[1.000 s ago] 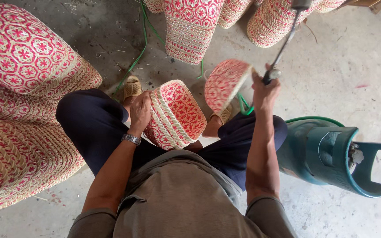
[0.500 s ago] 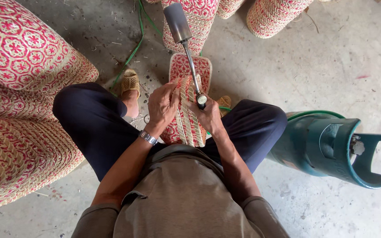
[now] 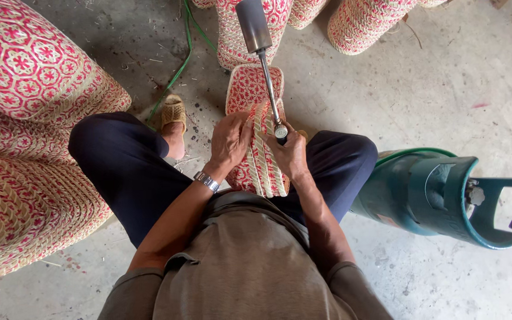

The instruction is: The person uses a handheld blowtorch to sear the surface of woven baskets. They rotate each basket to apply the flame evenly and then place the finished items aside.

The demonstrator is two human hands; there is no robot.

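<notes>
1. Your right hand (image 3: 291, 155) is closed around the grip of a gas torch (image 3: 262, 56). Its thin metal tube runs up toward 12 o'clock and ends in a dull grey cylindrical nozzle. The grip itself is hidden inside your fist, and the nozzle's top is cut off by the frame edge.
2. Your left hand (image 3: 229, 140) lies flat, fingers curled loosely, on the upper left side of the woven basket (image 3: 259, 142). It presses on the basket rather than pinching it.
3. The woven basket sits between your knees, lying on its side with its far end toward 12 o'clock. It is red and cream, with a pale plaited band running along its length. Its inside cannot be seen, so you cannot tell what, if anything, it holds.
4. At 3 o'clock a teal gas cylinder (image 3: 440, 192) lies on the concrete floor (image 3: 422, 101), collar pointing right. Its valve is half hidden inside the collar.
5. At 9 o'clock stand large woven baskets (image 3: 28, 136) in a hexagon-star weave, cut off by the left edge.
6. At 12 o'clock more baskets (image 3: 360, 21) are cropped by the top edge, and a green hose (image 3: 179, 65) snakes across the floor.
</notes>
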